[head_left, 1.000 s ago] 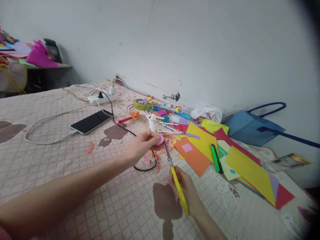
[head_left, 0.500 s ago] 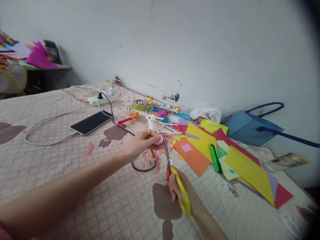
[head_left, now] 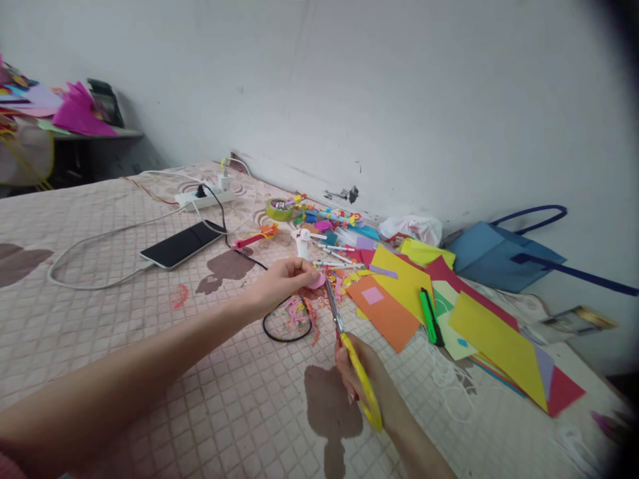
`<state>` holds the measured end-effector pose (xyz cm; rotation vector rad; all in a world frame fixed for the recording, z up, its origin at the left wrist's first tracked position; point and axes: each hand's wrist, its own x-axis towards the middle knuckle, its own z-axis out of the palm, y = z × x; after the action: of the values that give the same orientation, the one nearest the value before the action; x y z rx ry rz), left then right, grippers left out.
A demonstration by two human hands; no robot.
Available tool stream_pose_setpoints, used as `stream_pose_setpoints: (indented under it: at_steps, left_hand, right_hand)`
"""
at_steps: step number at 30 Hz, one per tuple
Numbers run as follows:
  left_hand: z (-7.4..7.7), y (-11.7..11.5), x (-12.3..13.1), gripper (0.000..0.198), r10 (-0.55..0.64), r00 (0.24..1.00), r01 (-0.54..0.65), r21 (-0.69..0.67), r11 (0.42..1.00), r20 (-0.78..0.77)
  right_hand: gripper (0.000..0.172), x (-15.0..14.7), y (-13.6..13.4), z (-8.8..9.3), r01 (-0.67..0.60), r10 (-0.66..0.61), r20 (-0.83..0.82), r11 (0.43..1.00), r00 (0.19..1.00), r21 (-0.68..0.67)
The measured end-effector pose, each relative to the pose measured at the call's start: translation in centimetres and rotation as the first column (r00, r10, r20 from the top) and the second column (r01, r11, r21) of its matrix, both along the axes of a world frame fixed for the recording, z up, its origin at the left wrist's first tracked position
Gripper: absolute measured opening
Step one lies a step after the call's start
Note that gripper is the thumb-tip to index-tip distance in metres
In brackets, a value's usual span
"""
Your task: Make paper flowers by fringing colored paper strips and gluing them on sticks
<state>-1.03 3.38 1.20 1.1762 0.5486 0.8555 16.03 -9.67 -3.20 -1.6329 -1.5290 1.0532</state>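
My left hand (head_left: 284,283) pinches a small piece of pink paper (head_left: 317,282) between thumb and fingers. My right hand (head_left: 362,369) is wrapped round the yellow and red handles of a pair of scissors (head_left: 333,306). Their metal blades point up and away, with the tips at the right edge of the pink paper. The blades look nearly closed. Under and beyond the hands lie thin paper scraps (head_left: 297,313) and a loop of black cable (head_left: 287,339). A white glue gun (head_left: 303,243) stands just past my left hand.
To the right are an orange sheet (head_left: 383,313), yellow sheets (head_left: 499,346), a green cutter (head_left: 430,318), white string (head_left: 452,382) and a blue bag (head_left: 502,256). A phone (head_left: 182,245) on a cable and a power strip (head_left: 204,198) lie left. Tape (head_left: 278,210) sits near the wall.
The scissor blades have come closer together, and my right fingers have closed in on the handles. The pink paper has turned slightly in my left hand.
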Motion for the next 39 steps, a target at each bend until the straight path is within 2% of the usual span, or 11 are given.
stream_pose_setpoints:
  at_steps: [14,19,27,33,39]
  left_hand:
    - [-0.2,0.4,-0.2,0.020,-0.050,0.999,0.050,0.032,0.998,0.002]
    - [-0.4,0.7,-0.3,0.020,-0.064,0.998,0.064,0.053,0.997,0.003]
    - [-0.5,1.2,-0.7,0.021,-0.107,0.994,0.109,0.081,0.991,-0.028]
    - [-0.5,1.3,-0.7,0.021,-0.116,0.993,0.119,0.071,0.990,-0.035]
    - [-0.4,1.3,-0.7,0.020,-0.072,0.997,0.072,0.056,0.996,-0.008]
  right_hand:
    - [0.052,0.0,0.1,0.3,0.001,-0.006,0.062,0.998,0.998,0.070]
    - [0.050,-0.1,0.0,0.2,0.012,-0.017,0.070,0.998,0.997,0.058]
    - [0.055,-0.5,0.0,0.9,-0.003,0.002,0.034,0.999,0.999,0.032]
    - [0.054,-0.4,-0.1,0.5,0.007,-0.007,-0.019,1.000,1.000,-0.008]
    - [0.054,-0.5,0.1,0.2,0.042,-0.046,-0.101,0.998,0.994,-0.043]
